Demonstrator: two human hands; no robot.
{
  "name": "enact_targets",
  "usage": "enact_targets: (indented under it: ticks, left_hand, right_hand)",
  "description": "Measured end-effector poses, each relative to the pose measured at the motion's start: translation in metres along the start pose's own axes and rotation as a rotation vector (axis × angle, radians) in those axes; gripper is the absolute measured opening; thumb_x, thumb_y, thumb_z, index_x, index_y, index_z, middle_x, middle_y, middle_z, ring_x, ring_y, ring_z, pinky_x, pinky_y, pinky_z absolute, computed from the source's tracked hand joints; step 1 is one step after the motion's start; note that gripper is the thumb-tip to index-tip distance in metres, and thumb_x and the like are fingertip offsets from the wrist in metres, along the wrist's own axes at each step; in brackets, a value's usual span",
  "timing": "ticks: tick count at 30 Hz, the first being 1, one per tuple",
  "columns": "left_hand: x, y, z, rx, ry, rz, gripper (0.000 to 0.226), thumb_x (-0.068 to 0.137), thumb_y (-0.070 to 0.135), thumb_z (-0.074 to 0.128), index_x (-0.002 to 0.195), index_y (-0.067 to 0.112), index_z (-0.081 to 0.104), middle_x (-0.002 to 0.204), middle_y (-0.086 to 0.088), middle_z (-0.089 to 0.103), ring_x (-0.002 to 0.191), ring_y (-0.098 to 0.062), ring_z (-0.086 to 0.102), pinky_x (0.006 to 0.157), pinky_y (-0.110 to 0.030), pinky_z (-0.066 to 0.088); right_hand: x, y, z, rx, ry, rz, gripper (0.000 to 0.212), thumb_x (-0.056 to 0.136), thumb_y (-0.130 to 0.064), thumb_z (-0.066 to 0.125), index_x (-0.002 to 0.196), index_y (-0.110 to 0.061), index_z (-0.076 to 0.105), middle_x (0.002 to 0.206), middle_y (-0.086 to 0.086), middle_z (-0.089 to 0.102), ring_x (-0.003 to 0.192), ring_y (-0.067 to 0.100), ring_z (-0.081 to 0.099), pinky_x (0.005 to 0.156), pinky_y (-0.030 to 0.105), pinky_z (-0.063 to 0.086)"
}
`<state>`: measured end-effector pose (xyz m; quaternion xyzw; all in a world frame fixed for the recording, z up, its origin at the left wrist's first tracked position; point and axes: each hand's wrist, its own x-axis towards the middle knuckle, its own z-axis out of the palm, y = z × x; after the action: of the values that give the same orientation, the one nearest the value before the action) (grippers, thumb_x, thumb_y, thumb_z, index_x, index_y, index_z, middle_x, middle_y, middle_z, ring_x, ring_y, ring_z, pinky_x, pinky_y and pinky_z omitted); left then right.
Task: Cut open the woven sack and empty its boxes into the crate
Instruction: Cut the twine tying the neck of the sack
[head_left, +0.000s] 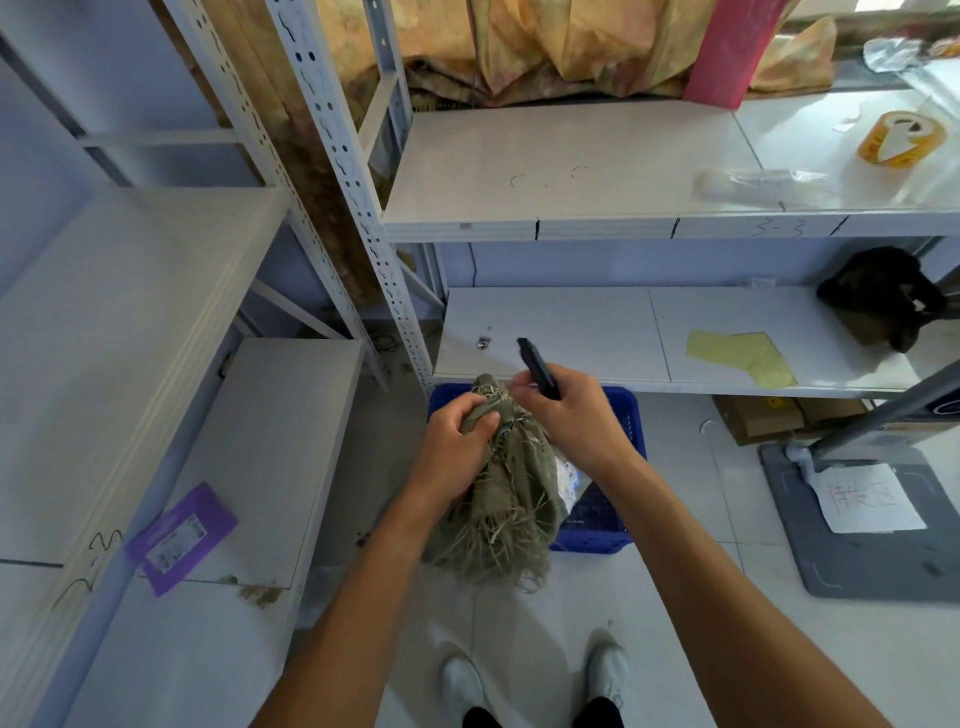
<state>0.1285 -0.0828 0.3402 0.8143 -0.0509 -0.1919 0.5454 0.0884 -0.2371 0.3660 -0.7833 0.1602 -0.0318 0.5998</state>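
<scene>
A frayed olive-green woven sack (506, 499) hangs over the blue plastic crate (631, 415) on the floor. My left hand (457, 441) grips the sack's bunched top. My right hand (563, 413) holds a black utility knife (537, 366), its tip pointing up and away, right beside the sack's neck. A white box with blue print (566, 480) shows through a gap on the sack's right side. Most of the crate's inside is hidden by the sack and my arms.
White metal shelving (571, 228) stands ahead and at the left. The lower shelf holds a yellow sheet (743, 356) and a black bag (883, 296). A tape roll (901, 137) lies on the upper shelf. A purple packet (182, 535) lies left. A grey floor stand (857, 525) sits right.
</scene>
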Motion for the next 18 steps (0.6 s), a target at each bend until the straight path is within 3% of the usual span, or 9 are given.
enact_targets:
  ticks: [4,6,10,14,18]
  left_hand:
    - [0.002,0.005,-0.008,0.08,-0.071,0.055,0.017,0.1,0.022,0.061,0.113,0.025,0.072,0.103,0.01,0.074,0.099,-0.007,0.068,0.089,-0.032,0.055]
    - [0.002,0.007,-0.014,0.141,-0.115,0.075,0.016,0.101,0.021,0.061,0.111,0.028,0.071,0.1,0.014,0.072,0.097,-0.003,0.067,0.083,-0.025,0.052]
    - [0.004,0.006,-0.025,0.234,-0.19,0.082,0.019,0.101,0.022,0.06,0.117,0.024,0.071,0.105,0.01,0.071,0.1,-0.008,0.066,0.088,-0.029,0.052]
    - [0.004,0.01,-0.027,0.337,-0.247,0.114,0.024,0.101,0.021,0.061,0.124,0.022,0.07,0.107,0.011,0.07,0.1,-0.006,0.065,0.084,-0.023,0.048]
    - [0.006,0.021,-0.027,0.547,-0.276,0.13,0.026,0.1,0.026,0.062,0.124,0.021,0.068,0.112,0.001,0.072,0.102,-0.017,0.066,0.088,-0.036,0.054]
  right_hand:
    - [0.021,0.002,0.013,-0.138,-0.063,-0.032,0.011,0.09,-0.03,0.068,0.093,-0.022,0.075,0.078,0.005,0.073,0.07,0.022,0.067,0.069,0.041,0.058]
    - [0.028,0.004,0.016,-0.261,-0.086,-0.046,0.014,0.091,-0.03,0.067,0.09,-0.018,0.074,0.076,0.006,0.07,0.068,0.02,0.062,0.065,0.039,0.053]
    - [0.033,0.007,0.014,-0.367,-0.132,-0.009,0.027,0.092,-0.032,0.066,0.075,-0.012,0.062,0.066,0.002,0.055,0.058,0.015,0.047,0.053,0.027,0.037]
    - [0.034,0.009,0.011,-0.495,-0.14,-0.05,0.027,0.094,-0.033,0.063,0.073,-0.019,0.055,0.068,0.0,0.055,0.061,0.016,0.049,0.053,0.028,0.035]
    - [0.033,0.013,0.011,-0.615,-0.124,-0.098,0.022,0.096,-0.033,0.059,0.083,-0.015,0.057,0.076,0.005,0.059,0.069,0.023,0.054,0.057,0.034,0.04]
